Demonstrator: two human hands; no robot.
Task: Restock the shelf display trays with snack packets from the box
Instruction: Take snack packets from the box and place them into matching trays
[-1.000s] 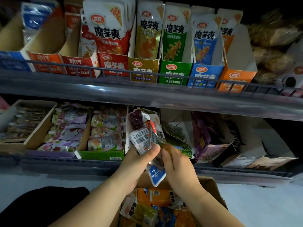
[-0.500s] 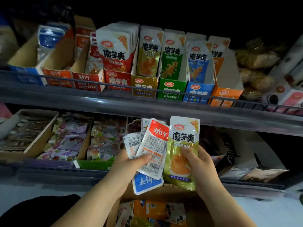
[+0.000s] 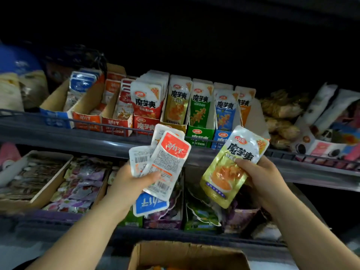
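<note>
Open cardboard box (image 3: 187,254) at the lower edge, nearest the viewer. Above it, the left hand (image 3: 132,184) grips a fan of small packets, a red-topped packet (image 3: 167,162) foremost and a blue packet (image 3: 150,203) hanging lowest; the right hand (image 3: 261,178) pinches a yellow packet (image 3: 229,166) by its edge. Behind them, lower shelf trays (image 3: 48,191); farthest, the upper shelf's upright display trays (image 3: 198,131)
</note>
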